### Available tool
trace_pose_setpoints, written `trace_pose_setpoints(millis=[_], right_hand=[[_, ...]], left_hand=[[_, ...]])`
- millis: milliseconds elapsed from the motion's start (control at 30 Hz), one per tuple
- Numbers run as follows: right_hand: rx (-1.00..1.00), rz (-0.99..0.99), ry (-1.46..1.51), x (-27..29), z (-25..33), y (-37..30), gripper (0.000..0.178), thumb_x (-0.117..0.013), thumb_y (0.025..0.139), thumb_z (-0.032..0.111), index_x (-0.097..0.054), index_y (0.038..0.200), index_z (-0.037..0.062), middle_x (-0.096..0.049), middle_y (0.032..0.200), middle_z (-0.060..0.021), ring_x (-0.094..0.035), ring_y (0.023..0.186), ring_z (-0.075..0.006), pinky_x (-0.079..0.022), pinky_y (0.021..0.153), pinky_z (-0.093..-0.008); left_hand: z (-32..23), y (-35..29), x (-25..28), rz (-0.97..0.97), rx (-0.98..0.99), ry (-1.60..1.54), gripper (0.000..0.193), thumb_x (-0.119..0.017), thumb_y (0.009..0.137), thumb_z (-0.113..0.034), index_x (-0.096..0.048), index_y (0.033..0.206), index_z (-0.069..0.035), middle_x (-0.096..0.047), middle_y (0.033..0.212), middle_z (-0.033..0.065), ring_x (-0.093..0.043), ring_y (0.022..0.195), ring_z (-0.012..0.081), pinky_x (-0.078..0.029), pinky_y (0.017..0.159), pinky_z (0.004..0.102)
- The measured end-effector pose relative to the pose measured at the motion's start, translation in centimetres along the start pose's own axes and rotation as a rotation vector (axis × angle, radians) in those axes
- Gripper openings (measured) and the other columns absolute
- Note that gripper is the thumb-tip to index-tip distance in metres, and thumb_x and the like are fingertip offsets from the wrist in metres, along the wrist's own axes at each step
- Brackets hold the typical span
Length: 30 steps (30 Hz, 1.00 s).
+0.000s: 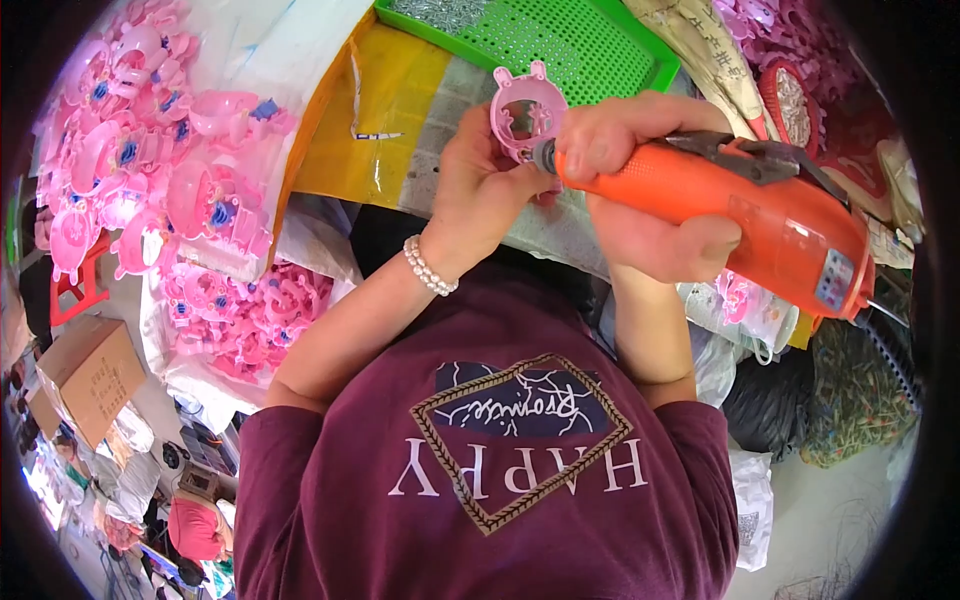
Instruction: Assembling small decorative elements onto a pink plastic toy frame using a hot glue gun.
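One pink ring point(518, 92) is over the near part of the worktable, a short round-walled piece of glossy plastic with two small knobs on its upper rim. One left hand point(482, 190) pinches it between thumb and fingers, and one string of white, pearly beads point(428, 266) circles that wrist. One right hand point(640, 225) is wrapped around one orange electric driver point(745, 210), smooth, fat and rounded, whose dark nose meets the ring's lower edge; I can't make out the tip itself. One coiled black cord point(888, 360) hangs from its back end.

Beneath the hands the worktable point(405, 75) is part shiny yellow, part dull grey. At its far side sits one green plastic tray point(560, 40), its floor pierced with rows of holes, with many small silvery metal pieces point(440, 12) in one corner. Two heaps of pink parts lie to the left, too tangled to count: an upper heap point(130, 150) of curved shells dotted with blue bits, and a lower heap point(245, 315) in a whitish bag. Farther left and lower stands one brown cardboard box point(95, 380), square-edged and matt
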State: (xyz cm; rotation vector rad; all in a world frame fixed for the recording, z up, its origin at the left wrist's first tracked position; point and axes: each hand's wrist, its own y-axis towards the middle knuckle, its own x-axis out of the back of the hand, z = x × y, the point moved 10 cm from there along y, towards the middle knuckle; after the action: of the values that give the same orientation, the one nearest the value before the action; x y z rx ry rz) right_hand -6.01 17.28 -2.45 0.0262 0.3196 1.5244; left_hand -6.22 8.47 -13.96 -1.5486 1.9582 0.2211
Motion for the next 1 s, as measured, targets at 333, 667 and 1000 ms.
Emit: trace_pose_setpoints(millis=[333, 667, 1000], right_hand=[[0.236, 0.187, 0.339, -0.2, 1.8, -0.4, 0.091, -0.059, 0.06, 0.078, -0.047, 0.105, 0.0, -0.054, 0.083, -0.0102, -0.052, 0.072, -0.0227, -0.043, 0.07, -0.038], [0.352, 0.365, 0.305, -0.4, 9.1, -0.8, 0.085, -0.058, 0.065, 0.074, -0.049, 0.116, 0.0071, -0.05, 0.082, -0.0032, -0.048, 0.067, -0.0155, -0.035, 0.063, -0.032], [0.169, 0.081, 0.438, 3.0, 4.1, -0.2, 0.081, -0.054, 0.067, 0.073, -0.045, 0.111, 0.0065, -0.048, 0.079, -0.0041, -0.044, 0.065, -0.0167, -0.033, 0.067, -0.0328]], left_hand=[[0.0, -0.6, -0.4, 0.058, -0.013, 0.043, 0.039, -0.065, 0.066, 0.001, -0.046, 0.101, 0.002, -0.058, 0.075, 0.0076, -0.059, 0.059, 0.0138, -0.048, 0.049, 0.0272], [-12.3, -9.5, 3.7, -0.083, -0.41, 0.626, 0.056, -0.072, 0.072, -0.004, -0.045, 0.12, -0.003, -0.054, 0.102, 0.0048, -0.054, 0.094, 0.0113, -0.046, 0.081, 0.0253], [-30.6, -25.4, 16.0, -1.197, -0.613, 1.737, 0.047, -0.07, 0.068, -0.015, -0.053, 0.109, 0.0, -0.064, 0.077, 0.0096, -0.063, 0.064, 0.0251, -0.051, 0.065, 0.0308]])
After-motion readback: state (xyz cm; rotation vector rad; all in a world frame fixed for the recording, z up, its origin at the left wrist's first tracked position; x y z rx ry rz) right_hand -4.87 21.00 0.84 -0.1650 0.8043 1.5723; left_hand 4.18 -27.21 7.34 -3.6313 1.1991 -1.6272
